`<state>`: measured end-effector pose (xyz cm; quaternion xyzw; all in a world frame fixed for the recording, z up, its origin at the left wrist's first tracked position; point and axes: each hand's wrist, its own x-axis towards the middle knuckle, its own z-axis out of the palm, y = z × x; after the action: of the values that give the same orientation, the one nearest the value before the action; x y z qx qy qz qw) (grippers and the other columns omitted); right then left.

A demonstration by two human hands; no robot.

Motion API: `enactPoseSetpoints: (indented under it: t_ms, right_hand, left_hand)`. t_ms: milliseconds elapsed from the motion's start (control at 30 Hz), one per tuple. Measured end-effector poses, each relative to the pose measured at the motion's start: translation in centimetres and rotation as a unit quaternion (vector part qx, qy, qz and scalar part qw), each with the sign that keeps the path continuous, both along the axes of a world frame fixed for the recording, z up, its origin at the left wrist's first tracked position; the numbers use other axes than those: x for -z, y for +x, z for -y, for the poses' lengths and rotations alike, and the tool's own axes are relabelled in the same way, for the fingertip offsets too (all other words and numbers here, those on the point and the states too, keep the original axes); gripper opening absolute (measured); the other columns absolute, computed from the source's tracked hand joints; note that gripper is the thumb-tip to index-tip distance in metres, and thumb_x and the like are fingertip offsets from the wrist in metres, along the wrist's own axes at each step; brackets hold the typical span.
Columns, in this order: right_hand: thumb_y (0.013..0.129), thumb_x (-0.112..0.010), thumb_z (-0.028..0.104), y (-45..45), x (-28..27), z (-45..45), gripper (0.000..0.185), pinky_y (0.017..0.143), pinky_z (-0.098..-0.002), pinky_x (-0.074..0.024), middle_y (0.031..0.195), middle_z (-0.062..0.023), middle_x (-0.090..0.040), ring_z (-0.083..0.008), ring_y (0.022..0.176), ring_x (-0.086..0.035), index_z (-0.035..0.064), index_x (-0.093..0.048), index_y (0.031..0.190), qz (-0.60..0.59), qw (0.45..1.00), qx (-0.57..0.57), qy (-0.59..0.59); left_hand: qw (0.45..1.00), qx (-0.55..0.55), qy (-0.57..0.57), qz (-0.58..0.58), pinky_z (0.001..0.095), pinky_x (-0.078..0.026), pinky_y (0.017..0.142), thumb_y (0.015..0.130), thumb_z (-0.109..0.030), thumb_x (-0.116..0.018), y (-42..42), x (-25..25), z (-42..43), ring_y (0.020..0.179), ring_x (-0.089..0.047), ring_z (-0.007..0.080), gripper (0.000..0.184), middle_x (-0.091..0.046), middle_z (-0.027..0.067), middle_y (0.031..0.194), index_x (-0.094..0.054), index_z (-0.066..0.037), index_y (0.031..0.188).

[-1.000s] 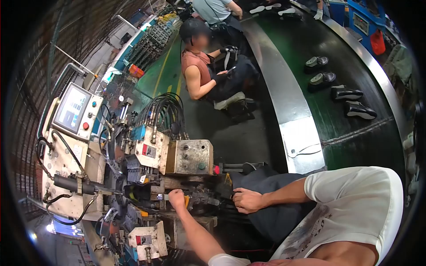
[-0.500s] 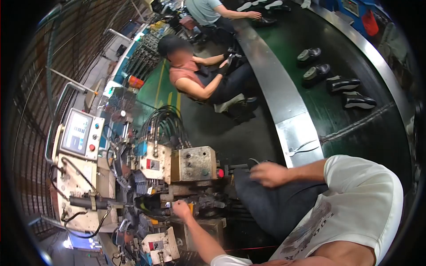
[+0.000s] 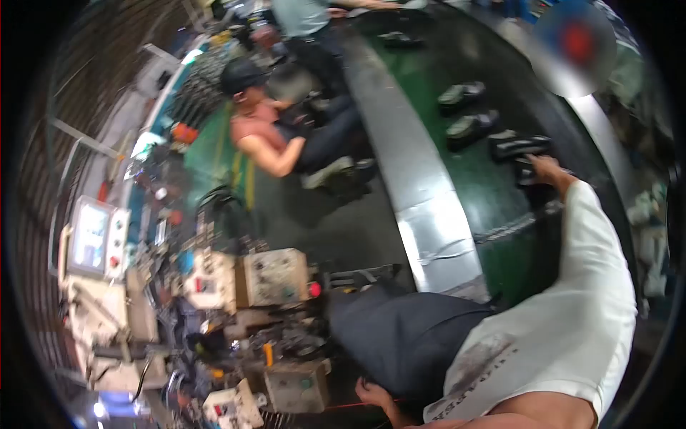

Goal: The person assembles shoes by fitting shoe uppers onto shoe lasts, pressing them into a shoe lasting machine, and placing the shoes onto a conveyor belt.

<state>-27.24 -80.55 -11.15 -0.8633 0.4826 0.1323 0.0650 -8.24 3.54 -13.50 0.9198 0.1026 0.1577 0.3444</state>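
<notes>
Black shoe (image 3: 526, 173) and fingers are meeting on the belt (image 3: 514, 250): I am now reaching the right hand (image 3: 549, 170) out there, no longer over the trousers (image 3: 407, 336), so attention is shifting beltward. Those fingers are lying over the shoe, seemingly touching; blur is keeping me from telling whether they are pinching. My left hand (image 3: 373, 393), having left the machine (image 3: 279, 277), is resting low beside the trousers, its fingers showing too poorly to judge.
</notes>
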Motion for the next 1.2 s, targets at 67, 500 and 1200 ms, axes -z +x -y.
enactPoseSetpoints:
  t_ms: [67, 500, 1200]
  right_hand:
    - [0.077, -0.088, 0.041, -0.2, 0.8, 0.7, 0.103, 0.119, -0.0562, -0.0377, 0.158, -0.0300, -0.042, -0.0487, 0.146, -0.042, 0.0228, -0.036, 0.164, 0.007, 0.999, -0.029, 0.037]
    - [0.079, -0.085, 0.041, -5.4, 3.6, 0.6, 0.109, 0.104, -0.0564, -0.0498, 0.137, -0.0276, -0.064, -0.0487, 0.125, -0.062, 0.0272, -0.024, 0.168, 0.015, 0.998, 0.014, 0.054]
    - [0.085, -0.085, 0.041, 20.6, -13.1, -45.6, 0.098, 0.106, -0.0361, -0.0506, 0.137, -0.0215, -0.066, -0.0281, 0.124, -0.064, -0.0040, -0.039, 0.160, 0.251, 0.676, -0.194, 0.665]
  left_hand:
    - [0.998, 0.028, -0.039, -0.051, 0.0457, -0.058, 0.089, 0.088, 0.000, -0.048, -4.8, 1.1, -2.2, 0.098, -0.073, 0.0381, 0.038, -0.074, 0.0267, 0.109, -0.068, 0.013, 0.118]
    - [0.985, 0.020, 0.146, -0.095, 0.0475, -0.057, 0.089, 0.094, -0.004, -0.056, -9.0, -3.7, -8.6, 0.093, -0.070, 0.0388, 0.029, -0.075, 0.0275, 0.104, -0.073, 0.012, 0.113]
    - [0.913, 0.323, -0.247, 0.018, 0.0356, -0.050, 0.105, 0.104, -0.014, -0.066, 8.9, -17.5, 18.9, 0.120, -0.065, 0.0259, 0.053, -0.062, 0.0209, 0.139, -0.049, 0.004, 0.151]
